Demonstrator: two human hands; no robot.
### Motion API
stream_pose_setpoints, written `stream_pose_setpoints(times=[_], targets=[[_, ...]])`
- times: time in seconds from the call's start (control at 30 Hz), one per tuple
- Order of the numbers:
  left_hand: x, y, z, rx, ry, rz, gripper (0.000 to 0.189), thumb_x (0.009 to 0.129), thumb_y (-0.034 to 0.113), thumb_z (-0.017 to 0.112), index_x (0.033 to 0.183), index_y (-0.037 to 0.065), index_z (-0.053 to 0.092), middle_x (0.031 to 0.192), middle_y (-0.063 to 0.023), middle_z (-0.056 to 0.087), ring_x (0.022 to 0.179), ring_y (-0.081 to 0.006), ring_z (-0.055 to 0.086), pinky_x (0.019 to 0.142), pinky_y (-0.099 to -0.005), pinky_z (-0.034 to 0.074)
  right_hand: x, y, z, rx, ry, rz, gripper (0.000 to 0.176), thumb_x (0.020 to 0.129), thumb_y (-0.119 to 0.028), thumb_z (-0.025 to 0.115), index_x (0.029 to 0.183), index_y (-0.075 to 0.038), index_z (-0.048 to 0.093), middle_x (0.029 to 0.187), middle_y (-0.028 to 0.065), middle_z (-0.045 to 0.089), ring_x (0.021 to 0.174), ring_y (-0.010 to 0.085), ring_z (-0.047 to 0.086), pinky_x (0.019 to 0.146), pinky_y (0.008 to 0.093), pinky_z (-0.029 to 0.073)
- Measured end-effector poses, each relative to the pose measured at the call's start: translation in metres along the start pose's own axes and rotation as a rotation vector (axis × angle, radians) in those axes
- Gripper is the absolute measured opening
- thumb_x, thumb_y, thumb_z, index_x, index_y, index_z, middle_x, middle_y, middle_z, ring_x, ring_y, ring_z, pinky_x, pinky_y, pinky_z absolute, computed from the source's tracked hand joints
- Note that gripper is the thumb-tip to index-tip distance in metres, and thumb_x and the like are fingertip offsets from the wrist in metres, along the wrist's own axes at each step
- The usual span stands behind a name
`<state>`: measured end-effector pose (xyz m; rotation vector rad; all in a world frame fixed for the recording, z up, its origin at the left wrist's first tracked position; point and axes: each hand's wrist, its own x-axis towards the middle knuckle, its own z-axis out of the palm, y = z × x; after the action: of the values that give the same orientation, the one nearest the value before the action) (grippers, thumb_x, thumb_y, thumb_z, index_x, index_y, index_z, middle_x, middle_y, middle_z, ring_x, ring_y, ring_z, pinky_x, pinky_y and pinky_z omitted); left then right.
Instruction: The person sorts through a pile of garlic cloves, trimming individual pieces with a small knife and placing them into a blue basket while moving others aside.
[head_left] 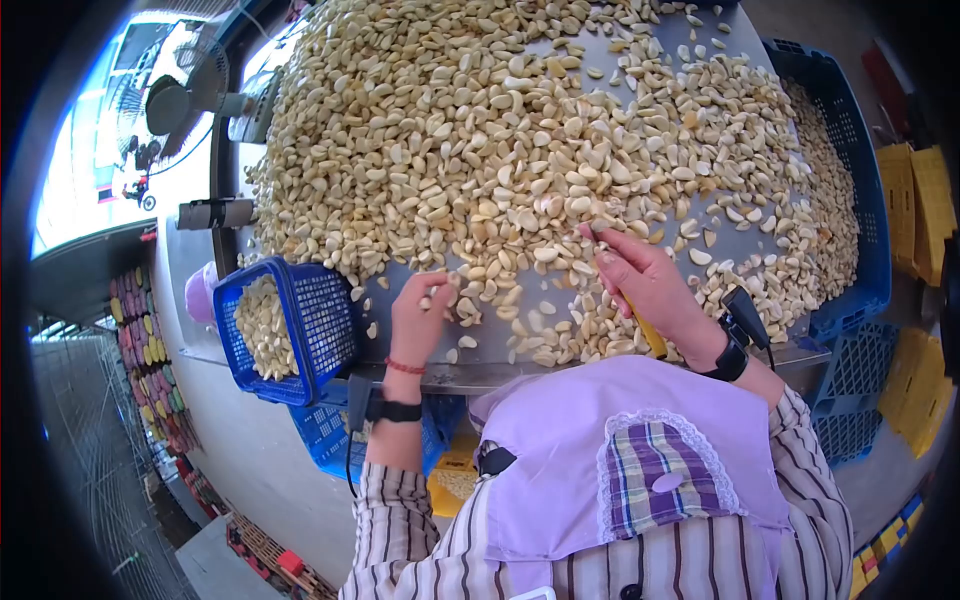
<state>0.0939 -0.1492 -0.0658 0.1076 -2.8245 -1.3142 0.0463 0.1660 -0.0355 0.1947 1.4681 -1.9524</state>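
Peeled garlic cloves (450, 150) lie in a thick spread over the metal table (400, 290). At the table's near side, my left hand (420, 312) is curled with a few garlic cloves in its fingers. My right hand (650, 285) is closed round a knife with a yellow handle (648, 332), which sticks out below the palm; its blade is hard to make out. A small clove or piece seems to sit at the right thumb and fingertip. Loose cloves lie between my two hands.
A blue basket (325, 330) partly filled with cloves stands left of my left hand. A larger blue crate (850, 150) of cloves is at the right edge. Yellow crates (915, 200) stand beyond it. A fan (185, 100) is at the upper left.
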Motion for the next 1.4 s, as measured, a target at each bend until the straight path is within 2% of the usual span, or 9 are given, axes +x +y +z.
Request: stream_pose_setpoints(times=[0.1, 0.3, 0.37, 0.43, 0.5, 0.63, 0.73, 1.27, 1.4], targets=[[-0.008, 0.029, -0.009, -0.540, -0.035, -0.454, 0.004, 0.089, 0.006, 0.058, 0.091, 0.004, 0.059, 0.070, 0.0049, 0.054, 0.056, -0.0016, 0.045, 0.047, -0.0173, 0.034, -0.008, -0.007, 0.000, -0.131, -0.066, 0.010, 0.048, 0.092, -0.026, 0.057, 0.136, -0.009, 0.045, 0.076, -0.0018, 0.054, 0.059, 0.0018, 0.048, 0.051, 0.0183, 0.041], [-0.007, 0.059, 0.011, -0.735, 0.027, -0.513, 0.008, 0.093, 0.015, 0.054, 0.090, 0.007, 0.054, 0.064, 0.0047, 0.045, 0.047, -0.0028, 0.033, 0.041, -0.0175, 0.024, -0.007, -0.005, 0.014, -0.381, -0.222, -0.239, 0.054, 0.090, -0.025, 0.059, 0.139, -0.008, 0.041, 0.090, 0.0014, 0.060, 0.078, 0.0068, 0.055, 0.072, 0.0233, 0.046], [0.002, 0.060, 0.010, -1.320, 0.189, -0.446, 0.009, 0.093, 0.016, 0.052, 0.091, 0.007, 0.053, 0.064, 0.0047, 0.044, 0.048, -0.0044, 0.033, 0.042, -0.0185, 0.025, -0.009, -0.014, 0.009, -0.271, -0.132, -0.059, 0.051, 0.092, -0.024, 0.057, 0.138, -0.008, 0.042, 0.084, 0.0004, 0.058, 0.069, 0.0052, 0.054, 0.063, 0.0214, 0.046], [0.004, 0.062, 0.010, -1.298, 0.263, -0.428, 0.013, 0.094, 0.018, 0.053, 0.087, 0.008, 0.058, 0.062, 0.0037, 0.045, 0.048, -0.0060, 0.034, 0.043, -0.0198, 0.026, -0.006, -0.013, 0.000, -0.135, -0.054, -0.042, 0.049, 0.093, -0.024, 0.056, 0.137, -0.007, 0.043, 0.080, -0.0007, 0.055, 0.064, 0.0042, 0.051, 0.057, 0.0200, 0.044], [0.004, 0.052, 0.007, -0.543, 0.020, -0.317, 0.018, 0.091, 0.022, 0.059, 0.083, 0.008, 0.064, 0.062, 0.0029, 0.048, 0.050, -0.0074, 0.039, 0.044, -0.0208, 0.030, -0.004, -0.010, -0.007, 0.002, 0.032, -0.023, 0.046, 0.094, -0.023, 0.055, 0.135, -0.007, 0.044, 0.076, -0.0019, 0.053, 0.058, 0.0032, 0.048, 0.052, 0.0185, 0.041], [0.004, 0.077, 0.044, 0.283, -0.314, 0.419, 0.018, 0.080, 0.021, 0.067, 0.097, 0.015, 0.067, 0.070, -0.0007, 0.057, 0.057, -0.0173, 0.058, 0.048, -0.0295, 0.046, -0.004, -0.012, -0.013, 0.093, 0.105, -0.156, 0.044, 0.095, -0.024, 0.054, 0.133, -0.004, 0.046, 0.072, -0.0028, 0.050, 0.051, 0.0015, 0.043, 0.045, 0.0165, 0.037], [-0.006, 0.071, 0.068, 0.440, -0.497, 0.569, 0.026, 0.075, 0.019, 0.068, 0.101, 0.020, 0.066, 0.075, -0.0020, 0.056, 0.059, -0.0223, 0.059, 0.049, -0.0324, 0.048, -0.007, -0.012, -0.013, 0.096, 0.100, -0.154, 0.043, 0.095, -0.025, 0.055, 0.131, -0.004, 0.047, 0.072, -0.0021, 0.050, 0.050, 0.0017, 0.044, 0.044, 0.0166, 0.037], [-0.001, 0.055, 0.068, 0.295, -0.459, 0.391, 0.019, 0.082, 0.015, 0.066, 0.099, 0.011, 0.060, 0.080, -0.0027, 0.060, 0.057, -0.0183, 0.059, 0.048, -0.0313, 0.047, -0.017, -0.012, -0.008, -0.028, 0.103, -0.055, 0.044, 0.093, -0.025, 0.057, 0.131, -0.006, 0.049, 0.073, -0.0028, 0.052, 0.054, 0.0006, 0.044, 0.047, 0.0165, 0.037], [-0.001, 0.078, 0.049, -0.445, -0.449, -0.224, 0.017, 0.083, 0.007, 0.065, 0.096, 0.006, 0.055, 0.084, -0.0015, 0.061, 0.058, -0.0059, 0.052, 0.048, -0.0206, 0.041, -0.021, -0.018, -0.002, -0.222, -0.081, -0.079, 0.047, 0.092, -0.026, 0.058, 0.134, -0.007, 0.047, 0.084, -0.0001, 0.059, 0.068, 0.0046, 0.052, 0.063, 0.0212, 0.044]])
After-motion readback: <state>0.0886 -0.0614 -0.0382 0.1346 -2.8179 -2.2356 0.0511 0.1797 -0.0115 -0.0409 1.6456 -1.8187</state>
